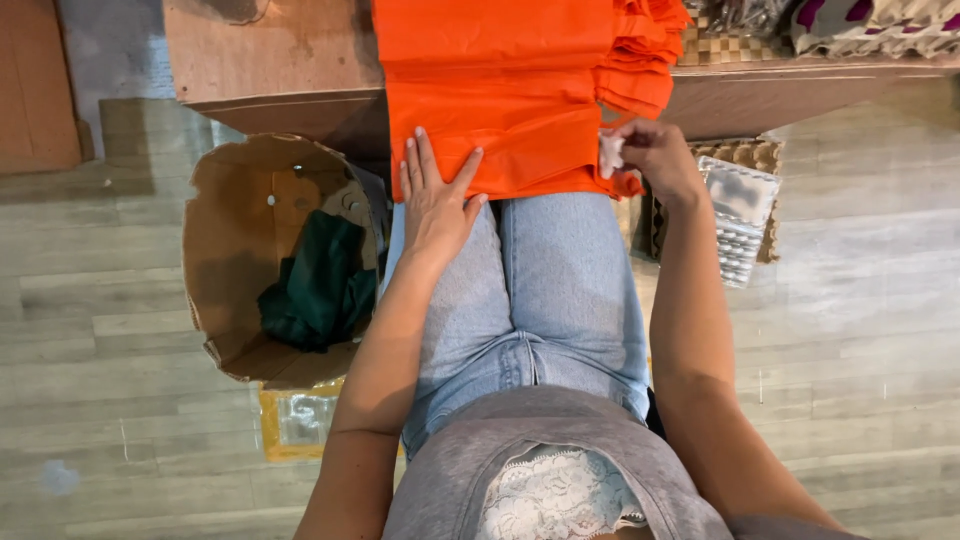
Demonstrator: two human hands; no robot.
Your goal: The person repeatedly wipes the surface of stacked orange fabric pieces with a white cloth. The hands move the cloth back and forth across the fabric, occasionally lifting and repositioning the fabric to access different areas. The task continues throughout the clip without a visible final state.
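A stack of bright orange fabric pieces (500,80) hangs over the near edge of a low wooden table (270,60) onto my knees in light blue jeans (560,290). My left hand (435,200) lies flat on the lower left of the orange fabric, fingers spread. My right hand (655,155) is at the fabric's right edge, pinching a small white piece (611,152) between thumb and fingers against the layered orange edges.
An open cardboard box (225,250) stands on the wooden floor at my left, with dark green cloth (320,285) inside. A clear plastic packet with yellow edging (295,420) lies below it. On my right sits a shiny blister-type tray (740,215) on woven matting.
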